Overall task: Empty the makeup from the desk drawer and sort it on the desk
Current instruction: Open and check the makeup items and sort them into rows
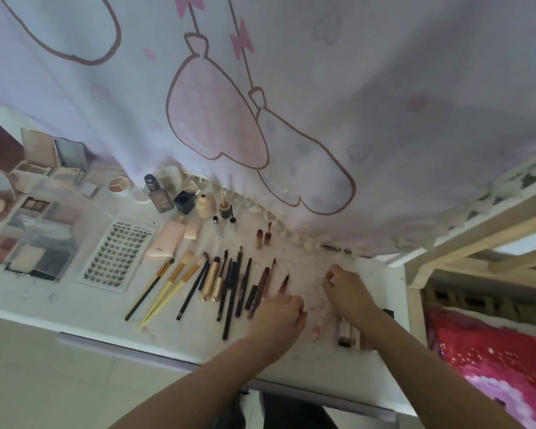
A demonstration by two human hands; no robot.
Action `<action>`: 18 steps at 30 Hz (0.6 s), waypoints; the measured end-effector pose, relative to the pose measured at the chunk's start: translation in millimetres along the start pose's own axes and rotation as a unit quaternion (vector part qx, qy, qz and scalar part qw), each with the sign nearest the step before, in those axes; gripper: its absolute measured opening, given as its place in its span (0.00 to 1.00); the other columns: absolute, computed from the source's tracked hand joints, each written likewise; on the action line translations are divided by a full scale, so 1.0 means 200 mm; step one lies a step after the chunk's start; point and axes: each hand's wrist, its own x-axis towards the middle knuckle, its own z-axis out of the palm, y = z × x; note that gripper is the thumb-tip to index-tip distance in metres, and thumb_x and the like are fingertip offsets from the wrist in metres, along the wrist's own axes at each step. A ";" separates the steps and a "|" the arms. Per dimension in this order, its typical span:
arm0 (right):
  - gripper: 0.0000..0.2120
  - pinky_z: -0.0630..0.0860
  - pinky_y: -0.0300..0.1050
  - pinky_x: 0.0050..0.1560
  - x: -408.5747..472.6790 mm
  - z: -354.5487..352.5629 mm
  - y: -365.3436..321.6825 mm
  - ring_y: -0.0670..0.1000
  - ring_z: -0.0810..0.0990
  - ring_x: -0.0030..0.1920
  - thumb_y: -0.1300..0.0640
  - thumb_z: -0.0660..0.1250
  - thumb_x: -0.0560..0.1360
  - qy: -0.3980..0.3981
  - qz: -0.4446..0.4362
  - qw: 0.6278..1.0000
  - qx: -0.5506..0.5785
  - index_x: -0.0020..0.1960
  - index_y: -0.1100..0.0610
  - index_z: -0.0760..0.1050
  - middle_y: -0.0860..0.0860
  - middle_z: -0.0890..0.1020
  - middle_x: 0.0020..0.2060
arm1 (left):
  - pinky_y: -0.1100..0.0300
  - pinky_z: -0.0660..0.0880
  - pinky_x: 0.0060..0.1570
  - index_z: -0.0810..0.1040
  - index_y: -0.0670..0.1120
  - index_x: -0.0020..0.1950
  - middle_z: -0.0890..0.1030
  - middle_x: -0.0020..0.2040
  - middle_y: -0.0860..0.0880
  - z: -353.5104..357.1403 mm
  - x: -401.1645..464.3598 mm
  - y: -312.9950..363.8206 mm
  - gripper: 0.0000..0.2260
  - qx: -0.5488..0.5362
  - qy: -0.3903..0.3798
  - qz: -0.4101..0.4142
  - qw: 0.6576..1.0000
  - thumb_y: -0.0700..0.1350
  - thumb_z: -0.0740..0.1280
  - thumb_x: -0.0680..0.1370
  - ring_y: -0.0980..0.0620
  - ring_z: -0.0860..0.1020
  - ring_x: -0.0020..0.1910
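Nearest, left hand (279, 314) resting knuckles-up on white stained surface (84, 301), fingers curled under; cannot tell whether gripping anything. Dark red pointed pencil (283, 284) just beyond its knuckles. Right hand (345, 287) further right, fingers curled, tips pinched together; held object, if any, too small to tell. Small lipstick tubes (347, 331) lying beside right forearm, blurred. Left of hands, row of long items laid side by side: yellow-handled brushes (171, 281), black-handled brushes (195, 287), gold mascara tubes (212, 280), dark pencils and liners (232, 289). Further left, white tray of false lashes (118, 255); clear plastic organiser (44, 239) standing over flat eyeshadow and blush palettes (0, 247). Behind, pink squeeze tube (164, 239), two small brown lip tubes (263, 236), glass foundation bottle (155, 195), black square jar (184, 201), beige rounded bottle (206, 205). Farthest, pale cartoon-printed curtain (291, 88) hanging down to rear edge of surface.
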 end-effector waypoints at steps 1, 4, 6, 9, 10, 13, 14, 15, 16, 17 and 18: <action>0.11 0.70 0.43 0.41 -0.01 0.01 0.01 0.53 0.76 0.42 0.55 0.56 0.80 -0.012 0.021 0.999 -0.030 0.53 0.61 0.72 0.56 0.79 0.45 | 0.54 0.71 0.45 0.73 0.44 0.54 0.79 0.50 0.44 0.04 0.02 0.05 0.12 0.012 -0.058 -0.019 0.998 0.50 0.56 0.81 0.44 0.78 0.49; 0.13 0.68 0.41 0.41 -0.02 0.05 0.02 0.52 0.73 0.42 0.54 0.55 0.81 -0.026 0.047 0.998 -0.041 0.54 0.62 0.72 0.58 0.79 0.49 | 0.56 0.71 0.42 0.71 0.44 0.57 0.79 0.52 0.46 0.13 0.10 0.16 0.14 0.043 -0.141 -0.081 0.986 0.52 0.52 0.82 0.46 0.78 0.49; 0.13 0.69 0.42 0.42 -0.03 0.07 0.01 0.52 0.74 0.42 0.55 0.55 0.80 -0.036 0.065 0.997 -0.018 0.55 0.62 0.72 0.58 0.79 0.51 | 0.56 0.72 0.44 0.72 0.45 0.57 0.80 0.53 0.46 0.17 0.14 0.19 0.13 0.033 -0.154 -0.093 0.983 0.50 0.53 0.82 0.47 0.79 0.50; 0.12 0.69 0.42 0.44 -0.03 0.08 -0.01 0.56 0.78 0.50 0.54 0.56 0.80 -0.053 0.084 0.995 0.001 0.55 0.62 0.72 0.58 0.79 0.53 | 0.56 0.73 0.52 0.75 0.44 0.57 0.80 0.56 0.45 0.18 0.18 0.20 0.12 0.008 -0.158 -0.105 0.982 0.46 0.55 0.81 0.47 0.78 0.54; 0.12 0.68 0.42 0.44 -0.04 0.07 -0.01 0.57 0.78 0.51 0.52 0.57 0.80 -0.060 0.081 0.995 0.005 0.51 0.61 0.72 0.59 0.79 0.51 | 0.56 0.72 0.52 0.75 0.44 0.57 0.80 0.56 0.45 0.18 0.18 0.20 0.12 -0.001 -0.147 -0.104 0.984 0.46 0.55 0.81 0.47 0.78 0.54; 0.18 0.69 0.42 0.39 -0.05 0.01 0.00 0.55 0.78 0.41 0.47 0.59 0.79 -0.097 0.064 0.992 0.058 0.36 0.59 0.71 0.56 0.80 0.37 | 0.58 0.70 0.46 0.74 0.43 0.57 0.79 0.54 0.46 0.10 0.14 0.18 0.12 -0.019 -0.109 -0.078 0.991 0.47 0.56 0.81 0.47 0.78 0.52; 0.20 0.69 0.42 0.36 -0.07 -0.03 0.00 0.52 0.76 0.35 0.46 0.60 0.79 -0.114 0.056 0.988 0.081 0.34 0.58 0.71 0.54 0.78 0.32 | 0.58 0.69 0.43 0.74 0.43 0.56 0.78 0.52 0.46 0.07 0.12 0.16 0.12 -0.020 -0.094 -0.064 0.993 0.48 0.56 0.81 0.47 0.78 0.50; 0.20 0.69 0.41 0.33 -0.09 -0.07 -0.01 0.50 0.74 0.30 0.46 0.60 0.78 -0.130 0.046 0.985 0.103 0.33 0.57 0.71 0.52 0.76 0.29 | 0.58 0.67 0.40 0.74 0.44 0.53 0.78 0.49 0.46 0.04 0.10 0.14 0.12 -0.026 -0.080 -0.052 0.995 0.50 0.56 0.81 0.47 0.77 0.47; 0.20 0.68 0.40 0.31 -0.10 -0.11 -0.02 0.49 0.72 0.27 0.46 0.61 0.78 -0.142 0.034 0.982 0.124 0.33 0.57 0.72 0.51 0.75 0.28 | 0.58 0.66 0.38 0.74 0.44 0.51 0.78 0.45 0.46 0.01 0.09 0.13 0.13 -0.043 -0.072 -0.046 0.995 0.51 0.56 0.81 0.48 0.76 0.44; 0.18 0.68 0.40 0.30 -0.12 -0.14 -0.03 0.48 0.70 0.26 0.47 0.61 0.78 -0.149 0.021 0.978 0.142 0.34 0.57 0.72 0.51 0.75 0.28 | 0.58 0.66 0.36 0.75 0.44 0.50 0.77 0.43 0.47 -0.03 0.08 0.12 0.13 -0.068 -0.069 -0.042 0.994 0.52 0.56 0.81 0.49 0.75 0.41; 0.17 0.68 0.39 0.30 -0.14 -0.17 -0.05 0.48 0.70 0.26 0.48 0.61 0.79 -0.152 0.008 0.976 0.153 0.36 0.57 0.72 0.51 0.75 0.28 | 0.58 0.67 0.36 0.75 0.44 0.50 0.77 0.41 0.48 -0.06 0.07 0.11 0.13 -0.099 -0.076 -0.041 0.991 0.52 0.56 0.81 0.50 0.74 0.39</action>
